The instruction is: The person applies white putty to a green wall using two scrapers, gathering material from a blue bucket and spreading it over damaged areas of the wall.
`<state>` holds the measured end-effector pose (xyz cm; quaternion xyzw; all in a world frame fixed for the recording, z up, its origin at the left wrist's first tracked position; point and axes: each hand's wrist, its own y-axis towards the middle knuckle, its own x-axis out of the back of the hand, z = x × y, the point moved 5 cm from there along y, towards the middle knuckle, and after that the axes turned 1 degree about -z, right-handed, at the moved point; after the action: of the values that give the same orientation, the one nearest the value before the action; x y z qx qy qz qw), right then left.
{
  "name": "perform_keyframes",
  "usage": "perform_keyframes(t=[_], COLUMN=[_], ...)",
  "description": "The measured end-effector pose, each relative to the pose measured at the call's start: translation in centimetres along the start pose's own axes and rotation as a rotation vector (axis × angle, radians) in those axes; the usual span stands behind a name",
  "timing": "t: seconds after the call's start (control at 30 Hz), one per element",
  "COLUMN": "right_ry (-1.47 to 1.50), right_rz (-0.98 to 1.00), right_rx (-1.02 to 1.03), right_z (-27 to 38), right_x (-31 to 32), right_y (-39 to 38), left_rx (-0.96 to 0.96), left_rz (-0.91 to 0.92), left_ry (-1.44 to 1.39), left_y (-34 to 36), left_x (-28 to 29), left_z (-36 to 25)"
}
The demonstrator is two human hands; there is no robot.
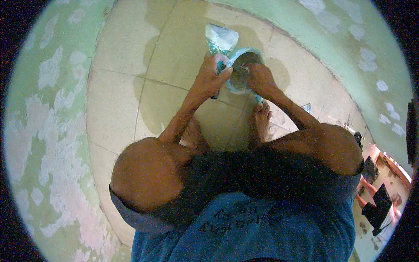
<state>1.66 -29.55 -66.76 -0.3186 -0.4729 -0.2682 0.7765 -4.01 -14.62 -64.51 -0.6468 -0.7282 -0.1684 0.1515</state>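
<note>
Metal scraper [221, 38] is clasped in left hand [212, 73]; right hand [261, 79], grip unclear, overlaps bucket [240, 53].

The left forearm [183, 118] and right forearm [294, 109] are reaching forward and slanting inward. The left hand [212, 72] is gripping firmly, its thumb [228, 72] pointing rightward. The right hand [262, 80] is bending downward close beside it, its fingers mostly hiding from view. Bare feet [262, 120] are standing apart.
</note>
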Motion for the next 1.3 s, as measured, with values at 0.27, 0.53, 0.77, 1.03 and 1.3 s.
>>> perform_keyframes(t=[0.27,0.53,0.77,1.03,1.3], right_ry=[0.55,-0.096,-0.001,0.442,-0.341], right_rz=[0.148,-0.132,0.148,-0.1,-0.176], right_rx=[-0.191,0.169,0.08,-0.014,0.428], right_z=[-1.5,0.5,0.6,-2.4,0.8], right_x=[-1.1,1.5,0.6,-0.3,1.3], right_y=[-0.5,0.2,1.1,0.7,1.2], left_rx=[-0.001,0.153,-0.007,0.032,-0.002], left_rz=[0.021,0.016,0.023,0.056,0.075], left_ry=[-0.013,-0.068,-0.013,-0.082,-0.052], left_y=[-0.8,-0.9,0.5,0.5,1.2], left_x=[-0.2,0.0,-0.2,-1.0,-0.9], left_z=[0.8,1.0,0.4,1.1,0.3])
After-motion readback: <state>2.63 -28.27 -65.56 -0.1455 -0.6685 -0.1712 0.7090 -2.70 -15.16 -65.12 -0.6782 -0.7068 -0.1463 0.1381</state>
